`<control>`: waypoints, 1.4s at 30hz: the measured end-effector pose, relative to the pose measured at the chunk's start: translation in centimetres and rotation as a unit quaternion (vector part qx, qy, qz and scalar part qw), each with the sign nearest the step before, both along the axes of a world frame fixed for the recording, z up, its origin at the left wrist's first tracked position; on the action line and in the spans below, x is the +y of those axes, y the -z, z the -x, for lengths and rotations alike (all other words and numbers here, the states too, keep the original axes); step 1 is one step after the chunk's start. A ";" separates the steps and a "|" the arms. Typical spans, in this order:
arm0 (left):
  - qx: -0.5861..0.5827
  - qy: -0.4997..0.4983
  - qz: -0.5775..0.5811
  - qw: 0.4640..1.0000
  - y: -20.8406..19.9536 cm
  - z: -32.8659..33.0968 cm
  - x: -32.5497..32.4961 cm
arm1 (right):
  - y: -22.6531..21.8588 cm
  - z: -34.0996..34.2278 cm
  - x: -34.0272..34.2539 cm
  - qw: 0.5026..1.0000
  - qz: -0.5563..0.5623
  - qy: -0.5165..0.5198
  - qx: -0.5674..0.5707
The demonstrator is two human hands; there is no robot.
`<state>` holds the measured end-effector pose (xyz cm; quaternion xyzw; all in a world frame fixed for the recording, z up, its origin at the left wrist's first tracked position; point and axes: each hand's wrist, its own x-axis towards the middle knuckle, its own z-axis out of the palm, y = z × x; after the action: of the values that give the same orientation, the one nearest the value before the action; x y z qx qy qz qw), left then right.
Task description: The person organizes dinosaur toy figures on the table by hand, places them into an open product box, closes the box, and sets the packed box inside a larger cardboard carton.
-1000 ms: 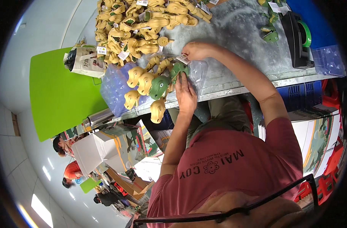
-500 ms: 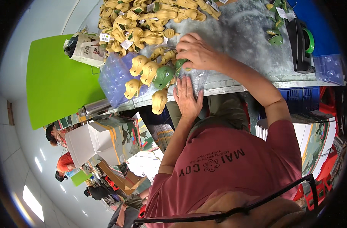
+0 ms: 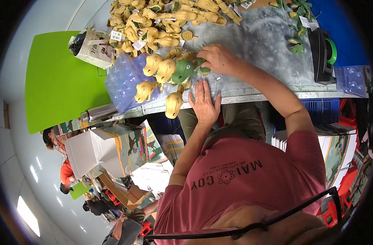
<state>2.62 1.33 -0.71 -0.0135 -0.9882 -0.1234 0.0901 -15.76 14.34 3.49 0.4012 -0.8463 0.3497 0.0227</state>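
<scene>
My left hand lies palm down with fingers stretched out on a clear plastic sheet at the table's near edge. Just beyond it, my right hand has its fingers bent round the body end of a green toy dinosaur; the fingertips are partly hidden. Beside the green head, yellow toy dinosaurs lie in a close group, one head touching it and another further left. One more yellow head hangs over the table edge, left of my left hand.
A heap of yellow dinosaurs with tags covers the far left. Blue-tinted bubble-like plastic packaging and a metal flask sit at left. A black tape dispenser and green dinosaurs are at right. Open cartons stand lower left, near other people.
The green dinosaur and the yellow ones beside it have shifted slightly away and to the right. My right hand has moved a little right. My left hand stays flat; the view has tilted slightly.
</scene>
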 end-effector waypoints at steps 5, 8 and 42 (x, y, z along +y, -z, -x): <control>0.009 -0.003 0.003 1.000 0.1 -0.2 0.0 | 0.0 -0.7 -0.2 0.997 0.021 0.005 0.073; 0.013 -0.003 -0.001 1.000 0.0 -0.2 0.3 | -0.5 -0.2 0.2 1.000 0.016 0.002 0.026; 0.072 0.073 -0.031 0.994 -1.2 6.7 2.3 | -7.8 -3.0 -1.9 0.985 0.165 0.003 -0.054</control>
<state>-4.07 3.68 0.46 -0.0915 -0.9712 -0.1586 0.1524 -12.80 12.47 11.27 0.3696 -0.7782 0.5058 0.0440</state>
